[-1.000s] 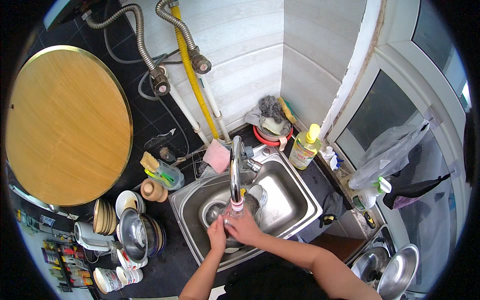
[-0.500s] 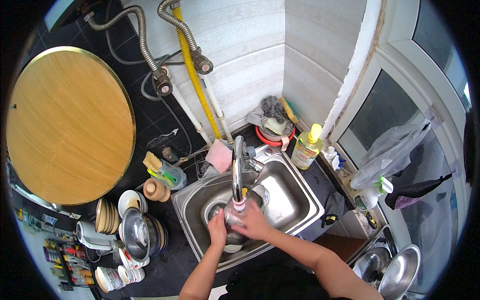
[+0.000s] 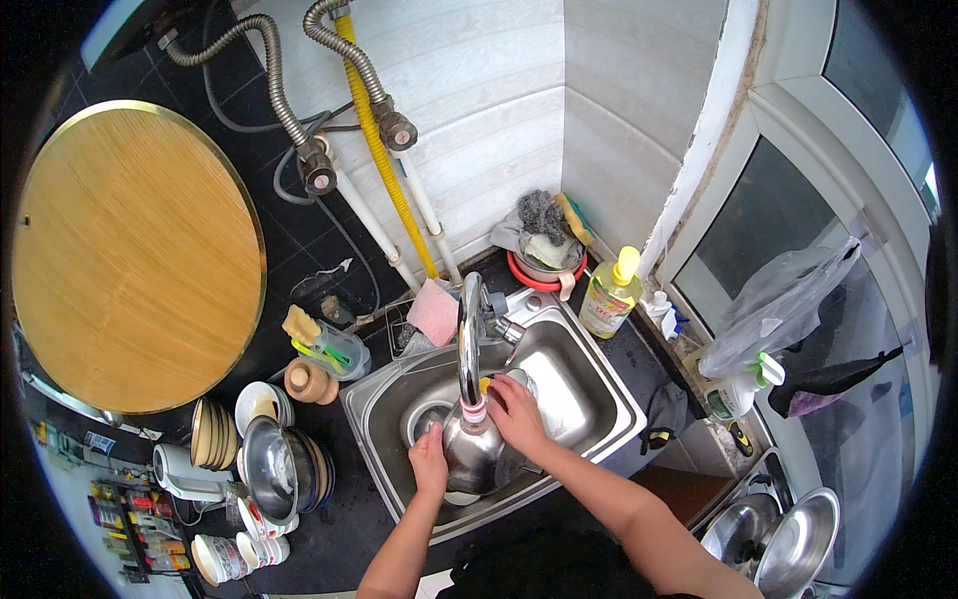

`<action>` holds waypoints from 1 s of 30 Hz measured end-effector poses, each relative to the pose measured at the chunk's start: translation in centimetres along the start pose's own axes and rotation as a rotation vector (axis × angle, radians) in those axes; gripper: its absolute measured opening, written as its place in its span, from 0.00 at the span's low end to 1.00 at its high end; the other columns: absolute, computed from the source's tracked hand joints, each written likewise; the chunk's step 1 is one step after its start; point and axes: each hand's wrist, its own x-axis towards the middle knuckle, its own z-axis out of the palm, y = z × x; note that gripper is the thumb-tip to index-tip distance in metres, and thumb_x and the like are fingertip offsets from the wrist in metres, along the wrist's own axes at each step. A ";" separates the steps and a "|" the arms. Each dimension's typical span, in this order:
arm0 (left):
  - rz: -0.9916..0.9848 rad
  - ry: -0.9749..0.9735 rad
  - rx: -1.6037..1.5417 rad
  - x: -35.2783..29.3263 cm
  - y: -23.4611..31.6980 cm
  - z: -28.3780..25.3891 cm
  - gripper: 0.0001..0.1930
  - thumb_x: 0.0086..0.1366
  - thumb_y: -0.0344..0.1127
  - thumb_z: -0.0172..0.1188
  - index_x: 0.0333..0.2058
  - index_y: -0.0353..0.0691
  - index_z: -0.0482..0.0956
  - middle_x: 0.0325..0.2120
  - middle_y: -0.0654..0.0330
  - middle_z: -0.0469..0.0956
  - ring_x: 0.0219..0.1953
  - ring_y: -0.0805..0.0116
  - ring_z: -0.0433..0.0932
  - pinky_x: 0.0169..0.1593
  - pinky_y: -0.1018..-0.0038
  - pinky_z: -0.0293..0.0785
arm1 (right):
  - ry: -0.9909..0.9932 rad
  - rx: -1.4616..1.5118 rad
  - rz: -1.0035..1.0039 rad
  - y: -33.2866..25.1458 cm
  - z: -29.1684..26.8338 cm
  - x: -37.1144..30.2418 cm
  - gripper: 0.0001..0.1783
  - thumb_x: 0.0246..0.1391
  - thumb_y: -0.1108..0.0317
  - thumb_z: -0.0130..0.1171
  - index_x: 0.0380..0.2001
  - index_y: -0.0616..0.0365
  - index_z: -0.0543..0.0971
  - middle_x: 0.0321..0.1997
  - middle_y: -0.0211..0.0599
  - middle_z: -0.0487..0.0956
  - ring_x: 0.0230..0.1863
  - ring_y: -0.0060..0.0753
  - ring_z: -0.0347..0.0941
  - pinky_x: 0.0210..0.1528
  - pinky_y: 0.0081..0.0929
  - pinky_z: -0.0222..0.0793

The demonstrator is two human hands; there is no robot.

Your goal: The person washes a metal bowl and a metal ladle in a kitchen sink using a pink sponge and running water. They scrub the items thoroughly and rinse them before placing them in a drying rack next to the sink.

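Note:
A shiny stainless-steel bowl is tilted under the curved chrome tap, inside the sink. My left hand grips its left edge, with the thumb toward the inside. On the bowl's right far edge rests my right hand, fingers bent over the rim; the fingertips are partly hidden beside the tap's end. Something small and yellow shows behind the tap, too covered to name. Other dishes lie in the basin below the bowl, mostly hidden.
Stacked bowls and cups crowd the left counter. Behind the sink sit a pink sponge and a red basin of scrubbers. A yellow soap bottle is at the right, metal pans at lower right.
My right hand, blurred over the bowl's inside before, is now at its far right rim and still. The bowl's inner surface shows more. My left hand has shifted slightly left and down.

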 end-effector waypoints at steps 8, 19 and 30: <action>0.032 0.023 -0.059 -0.1 -0.4 0.4 0.23 0.63 0.45 0.45 0.12 0.37 0.67 0.12 0.71 0.62 0.17 0.81 0.57 0.20 0.80 0.55 | -0.302 -0.035 -0.386 -2.0 0.4 -0.9 0.14 0.43 0.64 0.54 0.37 0.52 0.73 0.41 0.41 0.69 0.47 0.46 0.62 0.50 0.37 0.55; -0.032 -0.039 -0.221 -0.2 0.9 0.9 0.17 0.62 0.41 0.48 0.23 0.34 0.77 0.17 0.68 0.72 0.19 0.83 0.65 0.22 0.84 0.60 | -0.454 -0.172 -0.568 -2.6 0.1 -2.3 0.24 0.49 0.58 0.50 0.49 0.55 0.64 0.51 0.41 0.66 0.54 0.43 0.59 0.57 0.39 0.49; -0.047 -0.037 -0.152 0.3 0.7 0.4 0.16 0.60 0.39 0.52 0.21 0.33 0.76 0.16 0.69 0.71 0.17 0.83 0.63 0.22 0.84 0.60 | -0.232 -0.203 -0.341 -2.1 -0.2 -2.9 0.22 0.48 0.60 0.51 0.46 0.56 0.68 0.52 0.39 0.66 0.55 0.41 0.59 0.59 0.43 0.46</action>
